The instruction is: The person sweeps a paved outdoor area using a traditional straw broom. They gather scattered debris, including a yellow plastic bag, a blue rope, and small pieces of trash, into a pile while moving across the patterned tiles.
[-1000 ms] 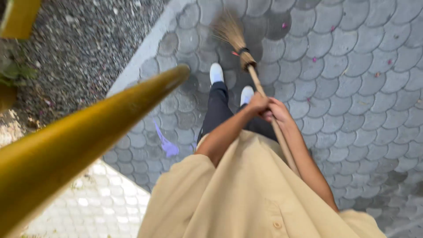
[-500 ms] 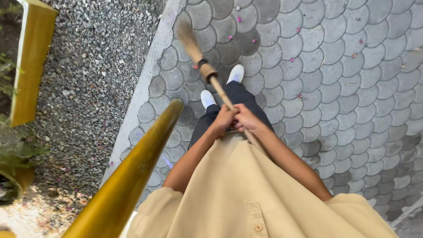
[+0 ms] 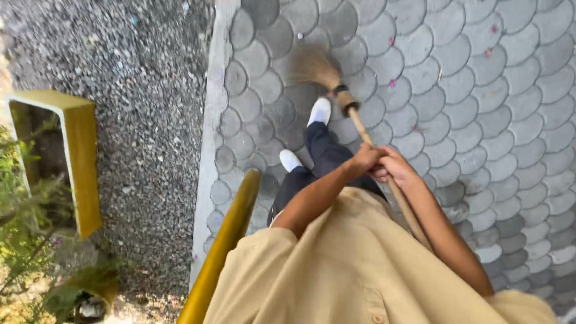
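I hold a broom [image 3: 351, 111] with a wooden handle and straw bristles in both hands. My left hand [image 3: 364, 158] grips the handle higher toward the head, and my right hand [image 3: 393, 168] grips it just behind, the two touching. The bristles brush the grey scalloped paving [image 3: 480, 108] ahead of my white shoes [image 3: 318, 111]. Small pink petals [image 3: 392, 83] lie scattered on the pavers near the bristles.
A yellow rail [image 3: 223, 247] slants up at my lower left. A pale concrete kerb [image 3: 210, 120] separates the paving from a gravel strip [image 3: 138, 108]. A yellow box-shaped planter [image 3: 81, 162] and green plants [image 3: 24, 240] stand at far left.
The broom head has swung to the right across the pavers and sits closer to my feet. The view has shifted, so the yellow rail now looks smaller and lower.
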